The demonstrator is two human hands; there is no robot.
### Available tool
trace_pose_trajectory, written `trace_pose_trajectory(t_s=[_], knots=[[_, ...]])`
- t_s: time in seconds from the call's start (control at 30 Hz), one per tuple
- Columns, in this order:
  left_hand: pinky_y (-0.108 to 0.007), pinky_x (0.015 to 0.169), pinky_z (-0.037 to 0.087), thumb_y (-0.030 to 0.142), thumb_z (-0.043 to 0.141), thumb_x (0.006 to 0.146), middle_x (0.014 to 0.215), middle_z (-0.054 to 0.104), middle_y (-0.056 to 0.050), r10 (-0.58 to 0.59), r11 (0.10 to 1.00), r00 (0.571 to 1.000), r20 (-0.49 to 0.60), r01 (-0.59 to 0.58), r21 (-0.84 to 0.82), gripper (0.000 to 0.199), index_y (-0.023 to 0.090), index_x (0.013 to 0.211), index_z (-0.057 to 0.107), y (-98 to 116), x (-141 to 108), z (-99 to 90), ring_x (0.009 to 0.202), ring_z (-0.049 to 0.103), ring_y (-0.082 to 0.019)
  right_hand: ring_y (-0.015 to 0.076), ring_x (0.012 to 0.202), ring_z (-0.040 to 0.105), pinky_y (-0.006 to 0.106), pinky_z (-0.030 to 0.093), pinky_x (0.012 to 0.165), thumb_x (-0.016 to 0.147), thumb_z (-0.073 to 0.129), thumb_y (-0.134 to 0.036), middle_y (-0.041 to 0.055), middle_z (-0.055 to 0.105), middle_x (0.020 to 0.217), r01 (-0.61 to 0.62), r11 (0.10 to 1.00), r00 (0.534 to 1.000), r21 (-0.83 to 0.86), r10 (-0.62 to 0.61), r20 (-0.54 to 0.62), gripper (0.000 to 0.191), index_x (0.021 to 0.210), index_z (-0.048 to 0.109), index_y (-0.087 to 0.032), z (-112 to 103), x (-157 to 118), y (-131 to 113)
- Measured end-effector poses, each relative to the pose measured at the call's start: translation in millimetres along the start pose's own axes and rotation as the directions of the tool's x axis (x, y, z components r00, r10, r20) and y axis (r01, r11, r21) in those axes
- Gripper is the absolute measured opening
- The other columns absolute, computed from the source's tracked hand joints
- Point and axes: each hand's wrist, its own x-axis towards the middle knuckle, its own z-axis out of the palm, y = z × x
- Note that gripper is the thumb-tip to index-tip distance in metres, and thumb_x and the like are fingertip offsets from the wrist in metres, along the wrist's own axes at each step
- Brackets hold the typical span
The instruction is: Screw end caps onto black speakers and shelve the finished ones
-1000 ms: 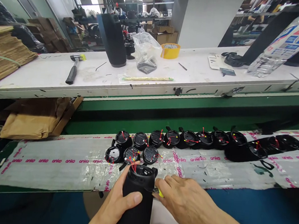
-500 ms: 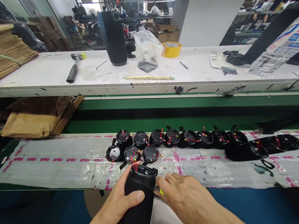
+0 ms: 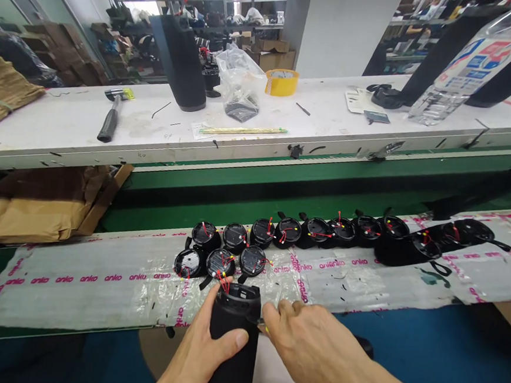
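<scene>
A black tube [image 3: 239, 321] is being held with its open end up by the left hand [image 3: 199, 346], its thumb and forefinger being spread around the tube; the remaining fingers are being hidden. A small tool [image 3: 262, 325] is being pinched in the curled fingers of the right hand [image 3: 303, 337] at the tube's right side, below the rim. Wired black cylinders [image 3: 288, 232] are being supported beyond the tube on a plastic sheet [image 3: 97, 291].
</scene>
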Motion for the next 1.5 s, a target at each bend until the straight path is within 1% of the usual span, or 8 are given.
trace_pose_trajectory(t_s=[0.1, 0.2, 0.33, 0.43, 0.5, 0.77, 1.27, 1.5], knots=[[-0.057, 0.127, 0.027, 0.059, 0.079, 0.083, 0.162, 0.051, -0.012, -0.008, 1.0, 1.0, 0.014, 0.008, 0.006, 0.089, 0.029, 0.157, 0.039, -3, 0, -1.6, 0.151, 0.043, -0.041, 0.0181, 0.052, 0.051, 0.038, 0.019, 0.042, 0.064, 0.063, 0.0, -0.001, 0.055, 0.07, 0.003, 1.0, 1.0, 0.007, -0.003, 0.011, 0.036, 0.083, 0.046, -0.025, 0, 2, -3], [-0.056, 0.129, 0.024, 0.058, 0.081, 0.082, 0.162, 0.051, -0.01, 0.007, 1.0, 1.0, -0.019, -0.007, 0.019, 0.088, 0.029, 0.155, 0.042, -6, 1, -4.0, 0.153, 0.04, -0.04, 0.0197, 0.055, 0.057, 0.038, 0.023, 0.043, 0.074, 0.065, -0.002, 0.0001, 0.06, 0.074, 0.005, 0.999, 1.0, 0.044, -0.005, 0.017, 0.03, 0.085, 0.049, -0.025, 1, 7, -4], [-0.054, 0.127, 0.03, 0.059, 0.082, 0.078, 0.156, 0.059, -0.012, 0.015, 0.982, 0.999, -0.033, -0.021, -0.189, 0.091, 0.025, 0.154, 0.045, -7, 2, -3.2, 0.149, 0.045, -0.042, 0.0202, 0.063, 0.07, 0.034, 0.036, 0.051, 0.099, 0.066, -0.021, -0.0031, 0.07, 0.078, -0.047, 0.917, 0.997, 0.397, 0.068, -0.039, 0.013, 0.097, 0.053, -0.024, 0, 12, 6], [-0.054, 0.125, 0.035, 0.056, 0.083, 0.078, 0.152, 0.063, -0.014, -0.036, 0.934, 0.999, 0.013, 0.039, -0.356, 0.094, 0.021, 0.156, 0.043, -5, 2, -1.4, 0.146, 0.049, -0.043, 0.0196, 0.071, 0.075, 0.031, 0.041, 0.06, 0.103, 0.062, -0.019, -0.006, 0.074, 0.082, -0.129, 0.799, 0.981, 0.587, 0.191, -0.044, 0.01, 0.105, 0.054, -0.025, -1, 12, 17], [-0.055, 0.125, 0.035, 0.055, 0.083, 0.078, 0.151, 0.063, -0.015, -0.046, 0.929, 0.999, 0.029, 0.054, -0.366, 0.095, 0.021, 0.157, 0.042, -6, 3, -2.0, 0.146, 0.049, -0.043, 0.0215, 0.072, 0.075, 0.032, 0.039, 0.06, 0.104, 0.061, -0.019, -0.0049, 0.073, 0.081, -0.159, 0.81, 0.978, 0.565, 0.206, -0.02, 0.008, 0.105, 0.055, -0.024, -1, 12, 20], [-0.053, 0.128, 0.03, 0.053, 0.08, 0.083, 0.157, 0.058, -0.013, 0.036, 0.955, 0.997, 0.075, -0.012, -0.296, 0.087, 0.024, 0.157, 0.045, -9, 6, -7.1, 0.15, 0.045, -0.041, 0.0254, 0.071, 0.075, 0.034, 0.029, 0.053, 0.105, 0.062, -0.027, 0.0002, 0.073, 0.082, -0.085, 0.906, 0.995, 0.414, 0.053, 0.088, 0.011, 0.098, 0.055, -0.023, -4, 20, 13], [-0.052, 0.128, 0.031, 0.049, 0.081, 0.084, 0.152, 0.063, -0.009, 0.062, 0.958, 0.991, 0.117, -0.026, -0.287, 0.08, 0.028, 0.154, 0.048, -6, 6, -3.5, 0.149, 0.048, -0.04, 0.0225, 0.057, 0.07, 0.036, 0.018, 0.049, 0.102, 0.064, -0.025, -0.0023, 0.068, 0.073, -0.004, 0.953, 0.999, 0.304, -0.008, 0.038, 0.02, 0.093, 0.047, -0.025, -3, 15, 12], [-0.057, 0.129, 0.026, 0.056, 0.081, 0.082, 0.162, 0.053, -0.009, 0.007, 0.994, 1.0, 0.026, -0.004, -0.11, 0.086, 0.031, 0.156, 0.044, -15, 2, -3.4, 0.152, 0.042, -0.041, 0.0199, 0.048, 0.059, 0.04, 0.011, 0.044, 0.099, 0.065, -0.023, -0.0027, 0.062, 0.068, 0.045, 0.99, 0.998, 0.134, -0.048, 0.026, 0.021, 0.091, 0.045, -0.025, -4, 13, 8]])
